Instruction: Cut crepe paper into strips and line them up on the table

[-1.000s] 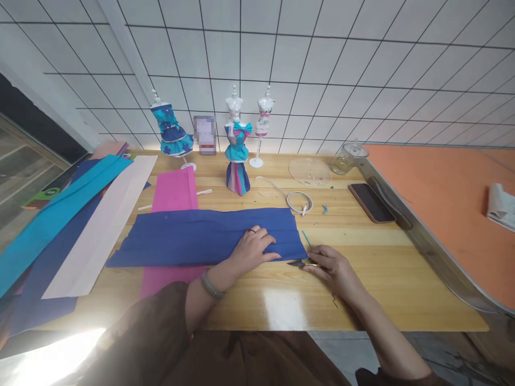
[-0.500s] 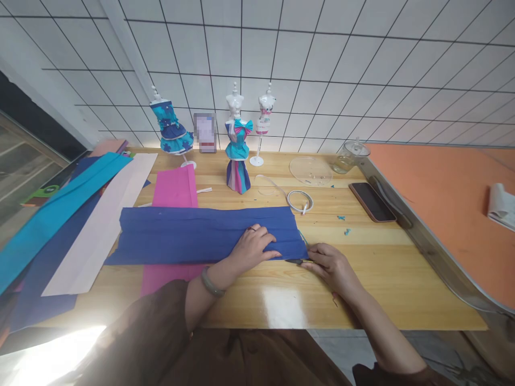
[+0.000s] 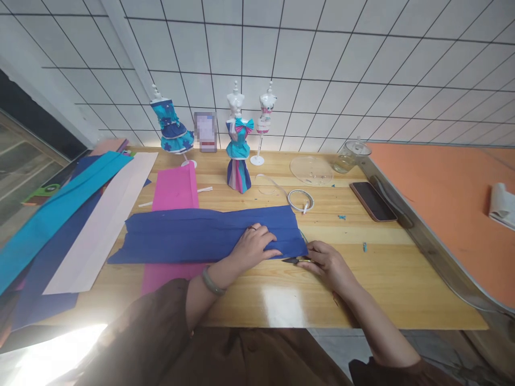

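A wide strip of dark blue fabric (image 3: 193,230) lies across the table, over a pink piece (image 3: 175,187). My left hand (image 3: 255,244) rests flat on the strip near its right end, fingers spread. At the strip's lower right corner, my right hand (image 3: 325,260) is closed around a small cutting tool (image 3: 290,261), seemingly scissors. Its dark pointed blade reaches left along the front edge of the fabric. My fingers hide the handle. The thumb and fingertips also touch or nearly touch the corner of the fabric.
Dressed miniature mannequins (image 3: 238,145) stand at the back beside a propped phone (image 3: 206,134). A ring of white tape (image 3: 300,201), a clear round lid (image 3: 311,170), a glass jar (image 3: 349,156), a phone (image 3: 373,201) and teal scraps (image 3: 365,246) lie rightward. Fabric strips (image 3: 100,225) pile up left.
The blue strip's left end has shifted slightly right. More of the blade shows by my right hand. One teal scrap lies farther right and nearer me. My left hand stays put.
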The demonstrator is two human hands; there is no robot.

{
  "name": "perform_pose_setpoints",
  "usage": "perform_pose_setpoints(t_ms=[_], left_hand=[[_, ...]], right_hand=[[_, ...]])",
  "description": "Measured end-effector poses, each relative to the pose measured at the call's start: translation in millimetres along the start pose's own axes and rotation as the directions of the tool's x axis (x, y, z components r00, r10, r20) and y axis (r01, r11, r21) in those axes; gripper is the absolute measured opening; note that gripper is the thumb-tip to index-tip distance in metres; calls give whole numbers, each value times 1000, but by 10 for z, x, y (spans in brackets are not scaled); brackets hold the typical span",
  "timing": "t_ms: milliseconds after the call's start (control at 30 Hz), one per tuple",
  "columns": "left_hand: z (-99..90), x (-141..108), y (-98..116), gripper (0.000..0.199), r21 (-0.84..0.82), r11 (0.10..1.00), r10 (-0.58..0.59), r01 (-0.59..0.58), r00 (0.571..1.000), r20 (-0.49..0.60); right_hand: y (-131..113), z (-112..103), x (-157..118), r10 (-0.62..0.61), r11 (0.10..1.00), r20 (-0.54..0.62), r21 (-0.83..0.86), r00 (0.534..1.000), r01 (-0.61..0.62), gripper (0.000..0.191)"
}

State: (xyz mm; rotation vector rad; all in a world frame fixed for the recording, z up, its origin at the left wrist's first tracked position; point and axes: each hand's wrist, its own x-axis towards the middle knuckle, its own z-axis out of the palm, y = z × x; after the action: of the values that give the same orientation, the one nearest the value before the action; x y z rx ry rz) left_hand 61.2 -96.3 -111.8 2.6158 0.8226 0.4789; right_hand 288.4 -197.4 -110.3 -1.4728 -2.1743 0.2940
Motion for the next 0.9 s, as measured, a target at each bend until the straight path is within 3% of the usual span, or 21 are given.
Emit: perform_pose_setpoints(t_ms=[467, 900], left_hand=[[25, -2, -24, 37, 4, 1000, 19, -19, 1000, -17], [14, -4, -22, 37, 17, 999, 28, -27, 999, -22]], right_hand=[[49, -16, -92, 24, 1000, -2, 5, 1000, -24, 21], [-73, 47, 62, 11, 1000, 18, -21, 1000, -11, 26]])
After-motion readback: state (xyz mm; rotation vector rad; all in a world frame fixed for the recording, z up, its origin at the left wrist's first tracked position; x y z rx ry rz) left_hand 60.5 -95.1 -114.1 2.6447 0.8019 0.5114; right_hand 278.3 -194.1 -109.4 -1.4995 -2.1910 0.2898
